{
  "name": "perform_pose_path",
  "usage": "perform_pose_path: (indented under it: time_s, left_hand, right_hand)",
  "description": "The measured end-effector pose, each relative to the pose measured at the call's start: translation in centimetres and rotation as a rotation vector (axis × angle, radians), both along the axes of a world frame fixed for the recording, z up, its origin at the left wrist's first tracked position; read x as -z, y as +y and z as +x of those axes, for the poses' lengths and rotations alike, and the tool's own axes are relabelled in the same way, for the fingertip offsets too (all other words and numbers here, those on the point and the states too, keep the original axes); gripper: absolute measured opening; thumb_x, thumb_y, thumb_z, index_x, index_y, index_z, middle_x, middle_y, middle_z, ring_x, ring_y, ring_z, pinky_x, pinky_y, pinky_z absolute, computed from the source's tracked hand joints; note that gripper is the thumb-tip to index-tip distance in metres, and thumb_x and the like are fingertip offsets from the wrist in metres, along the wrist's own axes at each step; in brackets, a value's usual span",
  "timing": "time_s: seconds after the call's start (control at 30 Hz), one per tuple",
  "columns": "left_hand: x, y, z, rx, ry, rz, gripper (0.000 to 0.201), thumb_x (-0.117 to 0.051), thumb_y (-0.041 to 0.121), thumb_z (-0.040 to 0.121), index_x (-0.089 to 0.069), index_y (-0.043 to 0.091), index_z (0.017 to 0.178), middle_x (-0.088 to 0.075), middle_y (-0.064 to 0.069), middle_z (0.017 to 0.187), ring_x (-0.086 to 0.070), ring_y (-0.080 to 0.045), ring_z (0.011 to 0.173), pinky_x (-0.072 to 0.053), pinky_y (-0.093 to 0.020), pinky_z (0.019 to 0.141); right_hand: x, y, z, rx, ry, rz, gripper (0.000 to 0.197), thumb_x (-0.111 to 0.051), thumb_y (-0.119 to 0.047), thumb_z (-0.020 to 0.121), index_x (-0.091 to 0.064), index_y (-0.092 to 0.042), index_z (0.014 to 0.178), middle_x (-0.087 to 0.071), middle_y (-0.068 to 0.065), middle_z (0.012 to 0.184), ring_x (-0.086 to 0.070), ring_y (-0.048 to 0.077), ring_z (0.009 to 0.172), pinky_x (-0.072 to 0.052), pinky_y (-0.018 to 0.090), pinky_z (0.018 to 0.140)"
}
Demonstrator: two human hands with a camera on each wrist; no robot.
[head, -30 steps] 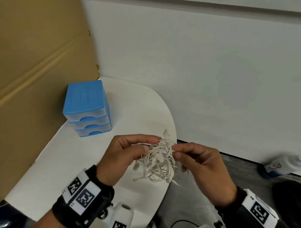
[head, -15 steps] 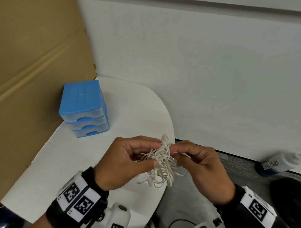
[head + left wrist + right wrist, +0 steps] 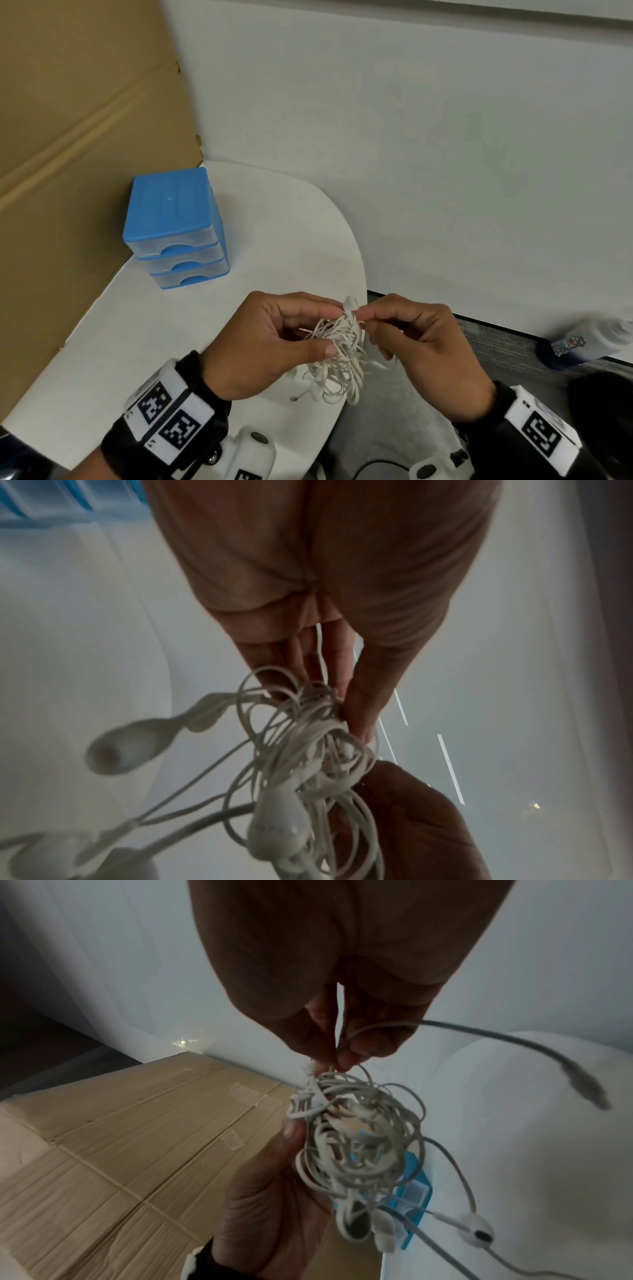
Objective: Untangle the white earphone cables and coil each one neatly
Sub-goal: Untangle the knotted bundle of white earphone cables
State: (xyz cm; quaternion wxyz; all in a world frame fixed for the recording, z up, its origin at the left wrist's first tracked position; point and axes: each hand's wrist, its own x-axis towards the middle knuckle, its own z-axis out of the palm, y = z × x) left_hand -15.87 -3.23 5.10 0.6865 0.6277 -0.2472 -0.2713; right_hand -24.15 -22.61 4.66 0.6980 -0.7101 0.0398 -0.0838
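One tangled bundle of white earphone cables (image 3: 337,356); separate cables inside cannot be counted. Two hands: left hand (image 3: 270,346), right hand (image 3: 428,353). One blue three-drawer organizer (image 3: 174,226). One white table (image 3: 274,233). One cardboard sheet (image 3: 78,137). One bottle (image 3: 589,342), blurred.

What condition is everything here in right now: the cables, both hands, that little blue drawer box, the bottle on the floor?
earphone cables: one tangled bundle, held in the air, nothing coiled yet.
left hand: grips the bundle, fingers curled round it.
right hand: pinches a strand at the bundle's top.
drawer box: upright on the table, all three drawers closed.
bottle: lying on its side on the floor.
table: bears the drawer box.
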Motion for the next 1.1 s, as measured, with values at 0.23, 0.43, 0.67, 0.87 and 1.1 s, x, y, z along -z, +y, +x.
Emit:
perform_pose_path:
  time_s: [0.23,0.43,0.67,0.87,1.1]
  left_hand:
    - [-0.3,0.0,0.2,-0.028,0.072,-0.007,0.033,-0.078,-0.005,0.067,-0.075,0.005,0.098,-0.075,-0.014,0.101,-0.072,-0.024,0.090,-0.056,-0.025,0.073]
    - [-0.6,0.1,-0.1,0.035,0.046,0.033,0.035,-0.078,-0.006,0.068,-0.073,0.010,0.098,-0.075,-0.017,0.096,-0.071,-0.028,0.084,-0.057,-0.030,0.071]
    - [-0.7,-0.3,-0.1,-0.066,0.072,0.050,0.031,-0.081,0.005,0.058,-0.072,0.006,0.088,-0.075,-0.018,0.088,-0.072,-0.027,0.078,-0.058,-0.030,0.067]
    - [-0.1,-0.8,-0.2,-0.187,0.072,0.044,0.031,-0.081,0.006,0.057,-0.062,-0.003,0.080,-0.076,-0.013,0.091,-0.073,-0.028,0.077,-0.057,-0.029,0.064]
    - [-0.1,-0.9,-0.5,-0.152,0.117,0.066,0.032,-0.078,0.010,0.065,-0.072,0.000,0.095,-0.076,-0.015,0.092,-0.073,-0.027,0.082,-0.057,-0.027,0.069]
  right_hand:
    - [-0.2,0.0,0.0,0.005,0.025,-0.052,0.024,-0.064,0.010,0.086,-0.071,-0.012,0.094,-0.075,0.008,0.085,-0.068,0.013,0.077,-0.044,0.035,0.066]
    - [0.4,0.1,0.0,0.040,0.024,-0.044,0.019,-0.067,0.008,0.085,-0.066,-0.007,0.096,-0.076,0.013,0.087,-0.071,0.030,0.086,-0.052,0.051,0.080]
    - [0.3,0.7,-0.2,0.044,-0.038,-0.139,0.021,-0.069,0.006,0.084,-0.069,-0.014,0.090,-0.077,0.006,0.086,-0.073,0.020,0.084,-0.057,0.040,0.082]
    - [-0.4,1.3,-0.7,-0.048,-0.063,-0.183,0.020,-0.076,-0.035,0.078,-0.065,-0.028,0.092,-0.075,0.001,0.099,-0.069,0.019,0.099,-0.054,0.031,0.088]
    - [0.5,1.2,-0.6,0.093,-0.111,-0.353,0.014,-0.072,-0.026,0.082,-0.064,-0.032,0.092,-0.073,-0.007,0.093,-0.070,0.016,0.093,-0.054,0.040,0.086]
